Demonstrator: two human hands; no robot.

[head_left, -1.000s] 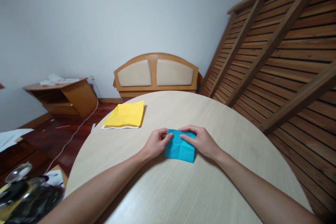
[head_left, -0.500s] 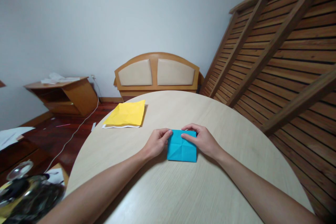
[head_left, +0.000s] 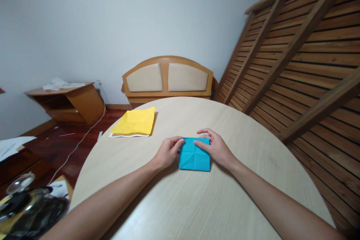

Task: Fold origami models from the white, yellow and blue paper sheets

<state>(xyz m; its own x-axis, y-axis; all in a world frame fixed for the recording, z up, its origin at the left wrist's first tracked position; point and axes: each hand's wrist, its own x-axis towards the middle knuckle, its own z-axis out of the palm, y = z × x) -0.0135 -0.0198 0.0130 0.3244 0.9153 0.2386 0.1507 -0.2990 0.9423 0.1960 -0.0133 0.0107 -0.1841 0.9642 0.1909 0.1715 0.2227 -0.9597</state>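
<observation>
A blue square of folded paper (head_left: pixel 194 159) with crossing crease lines is held between my two hands, just over the table. My left hand (head_left: pixel 169 150) pinches its upper left corner, thumb on the front and fingers behind. At the upper right, my right hand (head_left: pixel 218 148) has its thumb laid on the paper's face; the other fingers curl behind the top edge, with the index finger lifted away from it. The backs of the sheet and some fingertips are hidden.
On the round pale wooden table (head_left: pixel 239 198), yellow paper (head_left: pixel 135 120) lies over white paper at the far left. Behind stands a padded headboard (head_left: pixel 168 77); a slatted wooden frame (head_left: pixel 295 60) leans at the right. A cabinet (head_left: pixel 75 103) and a cable (head_left: pixel 81 142) are at left.
The index finger of my right hand has lifted a little from the paper's top edge. The blue paper has tilted slightly, its lower edge a bit higher. My left hand keeps its pinch.
</observation>
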